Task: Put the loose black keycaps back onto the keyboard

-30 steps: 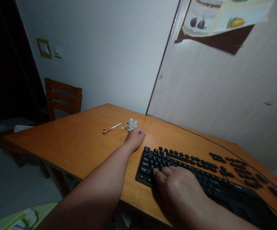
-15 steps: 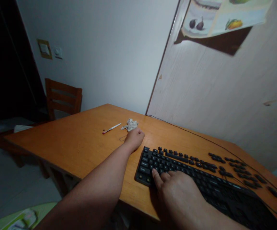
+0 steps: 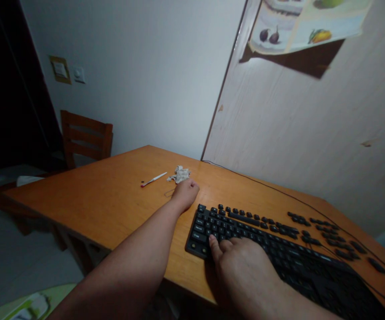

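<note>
A black keyboard (image 3: pixel 246 242) lies at a slant on the wooden table, some key positions at its lower left corner lacking caps. Over its left part rests my right hand (image 3: pixel 242 262), fingers curled down against the keys and one fingertip pressing a key near the left end; its underside is hidden. My left hand (image 3: pixel 186 193) is closed in a loose fist on the table, just beyond the keyboard's far left corner; whatever lies inside is hidden. Touching or just behind it is a crumpled greyish cloth (image 3: pixel 179 174). Loose black keycaps (image 3: pixel 286 230) sit along the keyboard's far side.
On the table (image 3: pixel 112 191) lie a white brush-like stick (image 3: pixel 155 178) with a red end, a thin bent wire (image 3: pixel 169 193) and a black cable (image 3: pixel 262 183) along the wall. A wooden chair (image 3: pixel 86 135) stands behind the left edge. A green round seat (image 3: pixel 59 293) is below.
The whole view has shifted slightly left. Both hands keep nearly the same pose and place relative to the keyboard and table.
</note>
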Demonstrator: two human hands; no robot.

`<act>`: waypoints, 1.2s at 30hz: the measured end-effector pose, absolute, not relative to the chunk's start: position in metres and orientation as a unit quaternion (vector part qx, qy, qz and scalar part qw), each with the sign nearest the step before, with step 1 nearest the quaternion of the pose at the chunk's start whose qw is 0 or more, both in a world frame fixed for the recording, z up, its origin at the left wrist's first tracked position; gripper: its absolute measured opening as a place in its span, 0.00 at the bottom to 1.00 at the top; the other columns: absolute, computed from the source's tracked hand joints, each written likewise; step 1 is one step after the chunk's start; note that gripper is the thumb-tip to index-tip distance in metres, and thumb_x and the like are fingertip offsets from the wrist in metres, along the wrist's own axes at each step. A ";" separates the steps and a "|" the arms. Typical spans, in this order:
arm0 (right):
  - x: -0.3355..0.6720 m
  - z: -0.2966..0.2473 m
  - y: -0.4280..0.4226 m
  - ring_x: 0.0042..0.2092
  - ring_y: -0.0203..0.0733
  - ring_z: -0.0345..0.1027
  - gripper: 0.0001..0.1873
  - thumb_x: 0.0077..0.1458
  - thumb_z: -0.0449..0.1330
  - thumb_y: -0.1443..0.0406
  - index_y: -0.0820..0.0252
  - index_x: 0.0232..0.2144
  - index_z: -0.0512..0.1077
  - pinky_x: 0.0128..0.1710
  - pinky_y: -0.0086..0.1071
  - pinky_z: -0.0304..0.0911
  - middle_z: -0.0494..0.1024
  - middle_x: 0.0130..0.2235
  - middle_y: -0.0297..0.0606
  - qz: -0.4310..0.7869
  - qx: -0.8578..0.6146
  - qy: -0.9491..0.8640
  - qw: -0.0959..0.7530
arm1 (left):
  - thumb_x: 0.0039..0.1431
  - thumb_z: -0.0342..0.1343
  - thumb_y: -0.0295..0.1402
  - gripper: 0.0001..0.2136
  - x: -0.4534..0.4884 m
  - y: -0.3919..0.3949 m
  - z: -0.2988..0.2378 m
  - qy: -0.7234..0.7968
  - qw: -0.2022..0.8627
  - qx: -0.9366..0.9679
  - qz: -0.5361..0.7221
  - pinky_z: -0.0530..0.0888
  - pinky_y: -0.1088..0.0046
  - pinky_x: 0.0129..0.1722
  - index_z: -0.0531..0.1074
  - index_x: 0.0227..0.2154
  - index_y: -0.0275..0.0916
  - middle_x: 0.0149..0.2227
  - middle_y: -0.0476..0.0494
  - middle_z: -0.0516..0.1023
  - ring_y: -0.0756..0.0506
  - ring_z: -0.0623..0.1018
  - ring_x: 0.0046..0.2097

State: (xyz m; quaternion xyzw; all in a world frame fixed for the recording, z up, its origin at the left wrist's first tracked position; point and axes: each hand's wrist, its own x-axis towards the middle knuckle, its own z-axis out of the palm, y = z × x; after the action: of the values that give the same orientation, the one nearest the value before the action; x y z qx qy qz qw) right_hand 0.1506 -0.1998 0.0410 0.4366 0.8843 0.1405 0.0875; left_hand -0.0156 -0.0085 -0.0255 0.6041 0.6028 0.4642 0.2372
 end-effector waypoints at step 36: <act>0.173 0.046 -0.201 0.33 0.41 0.73 0.16 0.57 0.52 0.67 0.54 0.44 0.76 0.33 0.31 0.60 0.79 0.32 0.35 0.049 0.452 0.890 -0.038 | 0.53 0.51 0.32 0.07 -0.016 -0.012 -0.021 0.592 0.238 0.605 0.476 0.60 0.75 0.27 0.72 0.25 0.37 0.24 0.49 0.74 0.49 0.70 0.29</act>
State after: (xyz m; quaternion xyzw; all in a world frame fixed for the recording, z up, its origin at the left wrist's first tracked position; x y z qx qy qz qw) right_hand 0.1735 -0.2006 0.0460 0.4521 0.8898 0.0493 -0.0378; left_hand -0.0155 -0.0118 -0.0213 0.6051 0.5923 0.4756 0.2384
